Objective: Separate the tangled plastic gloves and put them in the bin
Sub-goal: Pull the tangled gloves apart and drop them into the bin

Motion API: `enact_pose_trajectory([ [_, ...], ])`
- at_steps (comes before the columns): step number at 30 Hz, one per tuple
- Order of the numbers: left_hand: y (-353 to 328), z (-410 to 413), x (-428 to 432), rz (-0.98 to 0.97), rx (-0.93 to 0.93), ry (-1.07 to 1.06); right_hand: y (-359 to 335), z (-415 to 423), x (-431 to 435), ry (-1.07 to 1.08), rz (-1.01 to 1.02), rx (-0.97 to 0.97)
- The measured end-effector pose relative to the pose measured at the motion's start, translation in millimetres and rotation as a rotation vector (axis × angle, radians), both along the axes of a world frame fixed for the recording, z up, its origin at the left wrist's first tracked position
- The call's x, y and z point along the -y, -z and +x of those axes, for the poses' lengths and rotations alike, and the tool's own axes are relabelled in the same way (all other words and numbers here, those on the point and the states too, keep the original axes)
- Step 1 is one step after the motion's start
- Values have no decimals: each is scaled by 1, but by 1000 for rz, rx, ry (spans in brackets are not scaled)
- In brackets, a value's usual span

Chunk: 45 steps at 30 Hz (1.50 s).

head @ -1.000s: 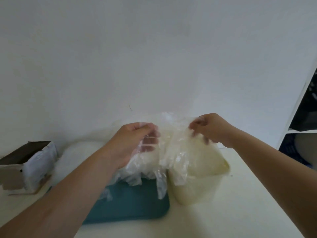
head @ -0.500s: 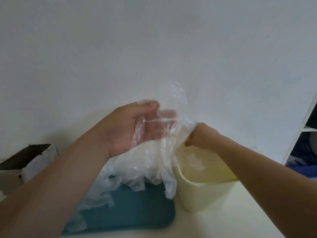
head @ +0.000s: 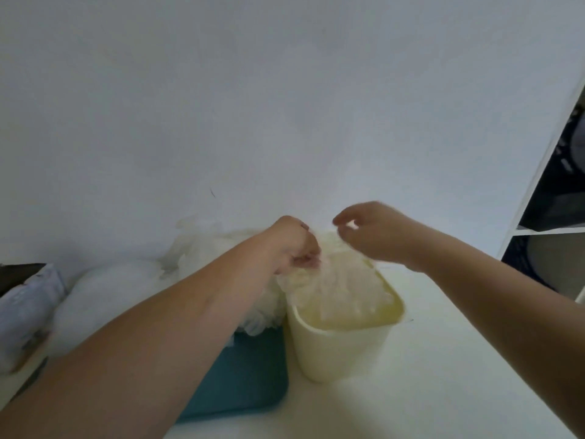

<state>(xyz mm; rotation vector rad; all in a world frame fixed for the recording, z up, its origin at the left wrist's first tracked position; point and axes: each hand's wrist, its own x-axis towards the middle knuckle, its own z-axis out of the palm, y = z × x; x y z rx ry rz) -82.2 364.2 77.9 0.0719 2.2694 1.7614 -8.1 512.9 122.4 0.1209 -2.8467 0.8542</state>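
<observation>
White wall fills most of the view, and below it a pale table (head: 443,391) carries everything. The left hand (head: 292,245) reaches forward with its fingers curled down, and they pinch the thin film of a loose glove (head: 345,286). This glove spreads from just under those fingers to their right, across the open mouth of the cream bin (head: 342,350). It lies partly inside, and one edge hangs over the rim on the left hand's side.

The right hand (head: 376,236) hovers above the far side of the bin, close beside the left hand but not touching it. Its fingers are loosely curved, with a small gap between thumb and forefinger. It seems to hold nothing, though the picture is blurred there.

The tangled gloves (head: 215,248) are piled behind and below the left wrist, on a teal tray (head: 250,375) which sits under the left forearm and touches the bin. I think the bin stands against the tray so that each freed glove travels only a short way.

The left hand probably holds the film to guide it down or to keep it apart from the pile. The step in hand looks like the drop of one glove, and many more wait.

A cardboard box (head: 28,299) stands far to the left of the left arm.
</observation>
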Motion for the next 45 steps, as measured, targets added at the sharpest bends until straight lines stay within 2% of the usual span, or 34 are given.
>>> enact_pose_trajectory([
  [2, 4, -5, 4, -10, -65, -51, 12, 2, 18, -57, 205, 220],
  [4, 4, -7, 14, 53, -99, -140, 27, -3, 34, -80, 264, 381],
  [7, 0, -1, 35, 144, -181, -259, 52, -23, 49, -141, 302, 434],
  [10, -1, 13, 55, 170, -279, -290, 75, -42, 57, -200, 368, 476],
  [14, 0, 35, 70, 177, -318, -249, 97, -54, 57, -219, 664, 607],
  [16, 2, 45, 77, 147, -346, -235, 94, -51, 58, -232, 736, 578],
  [20, 6, 67, 98, 62, -412, -240, 57, -43, 63, -116, 623, 321],
  [23, 11, 82, 121, -7, -456, -260, 31, -28, 88, -40, 550, 44],
  [25, 17, 90, 141, -72, -462, -276, 26, -15, 119, -63, 448, -126],
  [27, 26, 95, 164, -148, -460, -278, 30, -3, 153, -159, 280, -213],
  [29, 38, 99, 194, -307, -492, -271, 44, 2, 185, -280, 69, -199],
  [32, 58, 104, 239, -683, -493, -246, 75, -2, 221, -369, -229, -28],
  [34, 71, 110, 266, -855, -420, -247, 99, -7, 241, -365, -316, 74],
  [37, 92, 117, 294, -1058, -336, -269, 130, -19, 260, -315, -356, 108],
  [39, 102, 118, 307, -1068, -274, -246, 143, -27, 266, -287, -383, 115],
  [42, 115, 113, 318, -964, -197, -224, 152, -31, 260, -254, -395, 83],
  [45, 132, 106, 323, -835, -197, -203, 158, -33, 257, -270, -419, 72],
])
